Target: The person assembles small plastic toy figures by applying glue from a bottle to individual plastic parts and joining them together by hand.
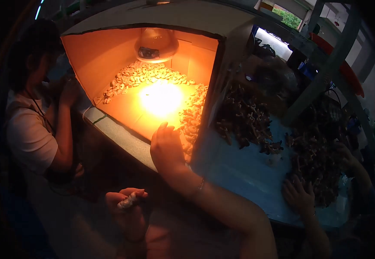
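My left hand (131,216) is closed around a small whitish, lumpy piece (128,201), in front of the box at the lower middle. My right hand (167,149) reaches over the front edge of an open cardboard box (84,52), fingers stretched out and close together. Its fingertips lie at the edge of the bright patch, beside a pile of small pale, curled pieces (192,116) along the right wall. Another heap of such pieces (142,74) lies at the back. A lit lamp (156,43) hangs inside the box.
At left a person (32,138) in a light top works with raised hands. On the right, a blue-covered table (235,172) bears heaps of small dark brown, branching pieces (248,116). Another person's hands (299,194) touch the nearer heap. A grey post (312,82) rises behind.
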